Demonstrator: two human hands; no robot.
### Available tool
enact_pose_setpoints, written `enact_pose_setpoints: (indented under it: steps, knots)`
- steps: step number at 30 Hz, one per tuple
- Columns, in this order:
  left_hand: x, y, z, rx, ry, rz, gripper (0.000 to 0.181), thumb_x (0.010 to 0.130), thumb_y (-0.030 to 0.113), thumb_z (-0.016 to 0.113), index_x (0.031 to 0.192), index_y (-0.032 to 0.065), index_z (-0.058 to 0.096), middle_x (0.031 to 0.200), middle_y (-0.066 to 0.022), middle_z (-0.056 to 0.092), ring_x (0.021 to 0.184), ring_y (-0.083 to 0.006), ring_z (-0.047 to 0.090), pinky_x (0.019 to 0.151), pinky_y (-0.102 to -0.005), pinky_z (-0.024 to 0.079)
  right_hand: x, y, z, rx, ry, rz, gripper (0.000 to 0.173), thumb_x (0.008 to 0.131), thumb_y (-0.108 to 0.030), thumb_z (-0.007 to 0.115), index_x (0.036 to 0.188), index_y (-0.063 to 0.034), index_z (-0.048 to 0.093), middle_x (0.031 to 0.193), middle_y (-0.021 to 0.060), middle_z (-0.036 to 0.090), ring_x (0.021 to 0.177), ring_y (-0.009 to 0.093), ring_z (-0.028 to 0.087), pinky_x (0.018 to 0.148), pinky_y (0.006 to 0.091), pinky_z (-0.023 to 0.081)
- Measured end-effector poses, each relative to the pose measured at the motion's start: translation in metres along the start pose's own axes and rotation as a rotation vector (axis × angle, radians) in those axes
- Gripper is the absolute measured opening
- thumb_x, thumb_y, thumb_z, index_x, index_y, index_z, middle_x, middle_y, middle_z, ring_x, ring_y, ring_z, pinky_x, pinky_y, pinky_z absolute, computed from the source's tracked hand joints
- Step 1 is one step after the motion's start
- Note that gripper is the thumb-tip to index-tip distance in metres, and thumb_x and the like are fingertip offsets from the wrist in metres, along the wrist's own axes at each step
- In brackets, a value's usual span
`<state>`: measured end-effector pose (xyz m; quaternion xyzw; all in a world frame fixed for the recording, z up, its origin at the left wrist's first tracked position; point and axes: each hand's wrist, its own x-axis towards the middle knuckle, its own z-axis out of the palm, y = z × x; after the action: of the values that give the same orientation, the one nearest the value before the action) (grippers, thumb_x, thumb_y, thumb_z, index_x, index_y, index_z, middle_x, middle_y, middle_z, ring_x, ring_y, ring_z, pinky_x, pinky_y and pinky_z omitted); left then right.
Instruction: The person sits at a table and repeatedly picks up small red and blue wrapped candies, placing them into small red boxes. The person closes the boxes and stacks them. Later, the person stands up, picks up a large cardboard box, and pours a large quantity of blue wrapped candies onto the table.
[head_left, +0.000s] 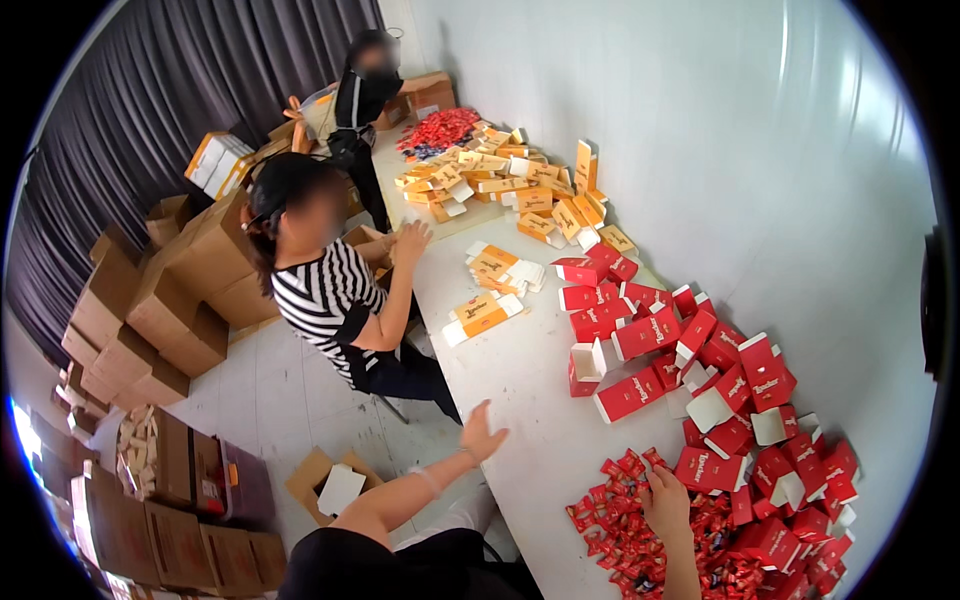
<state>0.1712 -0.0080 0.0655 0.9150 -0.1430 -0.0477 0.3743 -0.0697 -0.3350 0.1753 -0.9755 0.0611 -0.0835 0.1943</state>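
My left hand (484, 433) is held out at the front edge of the white table (517, 375), its fingers apart and nothing in it. My right hand (666, 499) is over a heap of small red-wrapped sweets (611, 499), fingertips down at its upper part. Whether the fingers pinch a sweet cannot be made out. Just beyond that hand, a red Loacker carton (709, 470) lies on its side. More red cartons (649, 334) are piled along the wall side, several with white end flaps open.
Farther along are yellow cartons (532, 201), flattened yellow cartons (499, 266) and another red heap (442, 129). A person in a striped top (330, 307) sits to the left; another person (364, 97) is beyond. An open cardboard box (307, 480) and stacked brown boxes (176, 292) occupy the floor.
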Motion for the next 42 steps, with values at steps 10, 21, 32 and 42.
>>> enact_pose_setpoints:
  steps: [10, 21, 32, 42]
  knots:
    - [-0.110, 0.233, -0.258, -0.607, 0.311, 0.618, 0.021, 0.081, -0.007, 0.056, 0.100, 0.0009, 0.061, 0.092, -0.0097, 0.062, 0.072, -0.0177, 0.066, 0.063, -0.0255, 0.052, 0.009, -0.082, -0.044, 0.075, -0.035, -0.256, 0.029, 0.081, -0.011, 0.065, 0.109, -0.0016, 0.061, 0.109, 0.0146, 0.064, 0.096, 0.033, 0.062, 0.082, 0.0426, 0.051]
    - [-0.105, 0.248, -0.410, -0.562, 0.369, 1.634, 0.020, 0.082, 0.000, 0.055, 0.098, 0.0105, 0.050, 0.074, -0.0053, 0.063, 0.046, -0.0187, 0.053, 0.039, -0.0290, 0.039, 0.078, -0.261, 0.079, 0.241, -0.233, -0.407, 0.028, 0.085, -0.019, 0.061, 0.110, -0.0065, 0.060, 0.104, 0.0121, 0.065, 0.089, 0.035, 0.063, 0.075, 0.0439, 0.052]
    - [-0.048, 0.099, -0.378, -0.854, 0.116, 0.756, 0.027, 0.095, 0.013, 0.052, 0.114, -0.0054, 0.048, 0.072, -0.0114, 0.063, 0.056, -0.0157, 0.057, 0.051, -0.0264, 0.046, 0.026, -0.283, 0.120, 0.069, -0.377, -0.066, 0.025, 0.084, -0.023, 0.063, 0.106, -0.0110, 0.064, 0.097, 0.0113, 0.067, 0.088, 0.033, 0.065, 0.074, 0.0450, 0.053]
    - [-0.041, 0.083, -0.343, -0.829, -0.055, 0.597, 0.030, 0.098, 0.013, 0.050, 0.122, -0.0039, 0.042, 0.072, -0.0095, 0.063, 0.058, -0.0105, 0.056, 0.053, -0.0228, 0.046, 0.000, -0.277, 0.116, 0.073, -0.346, 0.160, 0.023, 0.085, -0.022, 0.062, 0.104, -0.0100, 0.062, 0.095, 0.0115, 0.066, 0.085, 0.032, 0.064, 0.072, 0.0453, 0.052]
